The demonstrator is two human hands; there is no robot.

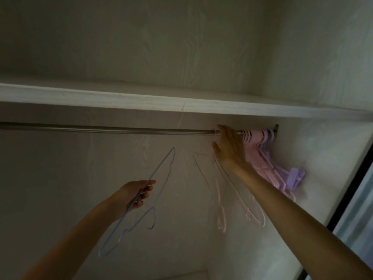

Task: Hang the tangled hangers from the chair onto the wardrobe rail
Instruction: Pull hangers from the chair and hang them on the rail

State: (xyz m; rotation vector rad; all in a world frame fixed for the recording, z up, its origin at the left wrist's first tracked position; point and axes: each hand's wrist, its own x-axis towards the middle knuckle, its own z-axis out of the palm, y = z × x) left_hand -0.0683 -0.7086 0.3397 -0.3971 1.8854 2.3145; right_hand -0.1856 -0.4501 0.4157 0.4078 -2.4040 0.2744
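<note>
A metal wardrobe rail [105,129] runs across under a white shelf. At its right end hang several pink hangers [257,156] and purple hangers [292,175], bunched against the side wall. My right hand [229,147] reaches up to the rail beside them, fingers around the hook of a thin pink hanger [221,209] that dangles blurred below. My left hand [139,194] is lower and to the left, gripping a thin blue hanger [161,168] by its bar, tilted, its hook [152,218] pointing down.
The white shelf [181,102] lies just above the rail. The wardrobe's right side wall [323,158] stands close behind the hung hangers, with a dark door edge [361,174] beyond. The rail left of my right hand is bare.
</note>
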